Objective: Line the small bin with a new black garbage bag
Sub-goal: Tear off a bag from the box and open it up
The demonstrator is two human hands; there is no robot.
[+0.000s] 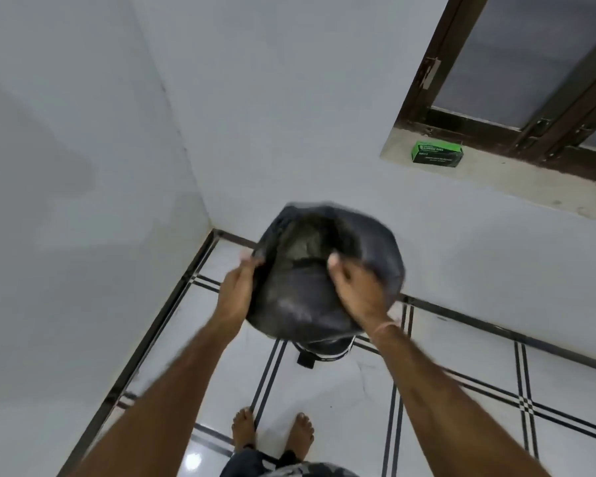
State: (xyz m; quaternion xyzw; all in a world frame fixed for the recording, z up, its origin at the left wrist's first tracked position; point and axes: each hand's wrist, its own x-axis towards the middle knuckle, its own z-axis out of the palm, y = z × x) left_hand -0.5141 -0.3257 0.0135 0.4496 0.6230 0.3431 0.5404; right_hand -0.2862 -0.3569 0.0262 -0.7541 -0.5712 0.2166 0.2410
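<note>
Bare feet (272, 433) stand on a glossy white tiled floor (324, 390) crossed by thin paired black lines, seen from above by a camera worn on the person's head. Two bare forearms reach forward and up from the bottom of the view. The left hand (236, 290) grips the left edge of a black garbage bag (310, 290), fingers curled around the plastic with the thumb pinching it. The right hand (355, 287) is closed on the bag's right side, thumb on top and fingers wrapped under the bunched plastic; a thin band sits at that wrist. The bag is held in the air between both hands, puffed out and rounded, its mouth open toward the viewer, slightly blurred. Directly below it on the floor, mostly hidden by the bag, stands the small bin (324, 349); only a strip of its rim and a dark pedal-like tab show. Beyond, two pale walls meet in a corner. On the right wall, a dark-framed window (516, 80) sits above a ledge (496, 177), where a green box (437, 156) of garbage bags rests.
</note>
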